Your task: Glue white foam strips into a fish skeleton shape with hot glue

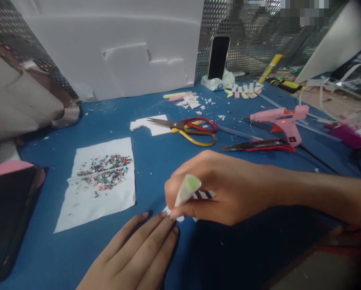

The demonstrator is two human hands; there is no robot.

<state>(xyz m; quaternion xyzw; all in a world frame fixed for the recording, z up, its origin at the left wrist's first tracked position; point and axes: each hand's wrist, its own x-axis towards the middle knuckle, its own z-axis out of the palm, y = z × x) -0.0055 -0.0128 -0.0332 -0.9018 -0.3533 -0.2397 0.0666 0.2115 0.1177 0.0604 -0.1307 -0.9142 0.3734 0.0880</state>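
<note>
My right hand (225, 189) is closed round a thick white pen-like tool (185, 193) with a green end. It leans over a small white piece (180, 219) on the blue table, and its lower tip is hidden by my fingers. Flat on the table lies my left hand (141, 249), fingers stretched out, with its fingertips touching or right beside that white piece. Something with black and white stripes (204, 195) shows under my right palm; I cannot tell what it is.
White paper (68, 215) bears colourful glitter flakes. Scissors (180, 125) rest partly on a cut white sheet (160, 129). Behind my right hand lie a box cutter (259, 146) and a pink glue gun (279, 117). A phone (218, 58) stands at the back; a dark device (9, 217) lies left.
</note>
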